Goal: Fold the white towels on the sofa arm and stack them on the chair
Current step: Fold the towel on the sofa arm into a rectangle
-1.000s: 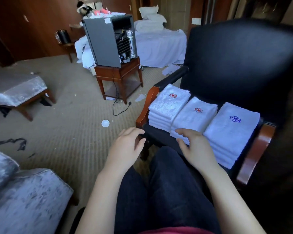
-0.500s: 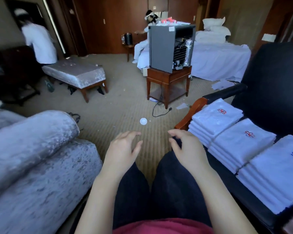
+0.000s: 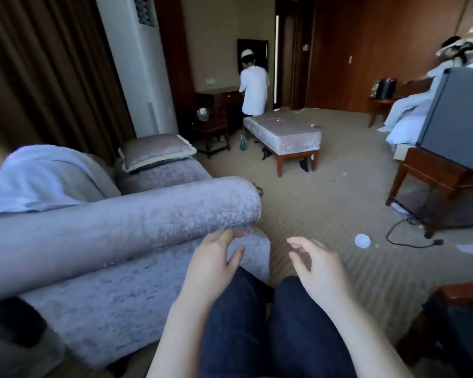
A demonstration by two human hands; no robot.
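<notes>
Beige carpet, wood walls, bench, brn curtain

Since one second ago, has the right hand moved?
Yes. The right hand came off the chair and moved left: it was right of the white disc, and is now left of it.

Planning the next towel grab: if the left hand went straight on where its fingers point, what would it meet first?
Probably the sofa arm, its rolled front end just ahead of the left hand; exact depth is unclear.
</notes>
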